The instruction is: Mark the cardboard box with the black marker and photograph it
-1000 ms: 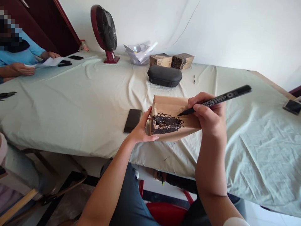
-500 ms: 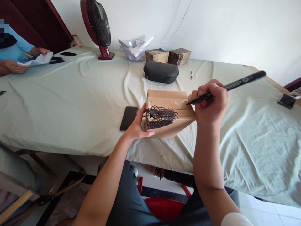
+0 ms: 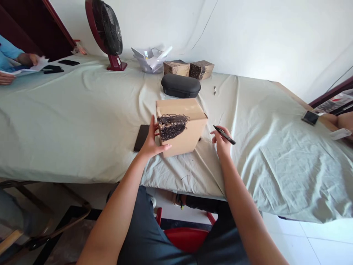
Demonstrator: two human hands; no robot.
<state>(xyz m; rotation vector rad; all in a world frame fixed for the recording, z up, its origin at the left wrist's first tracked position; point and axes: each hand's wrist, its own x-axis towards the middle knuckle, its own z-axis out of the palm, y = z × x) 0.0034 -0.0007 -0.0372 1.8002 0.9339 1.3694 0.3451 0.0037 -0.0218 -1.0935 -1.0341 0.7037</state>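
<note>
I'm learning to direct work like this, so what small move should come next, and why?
Probably bring the pen in the right hand over to the box: it is now off to the box's right, the left hand grips the box's left side, and dark scribbles cover only part of the cardboard.

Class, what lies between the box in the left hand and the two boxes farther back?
A black case lies there, beyond the held box, in the head view.
</note>
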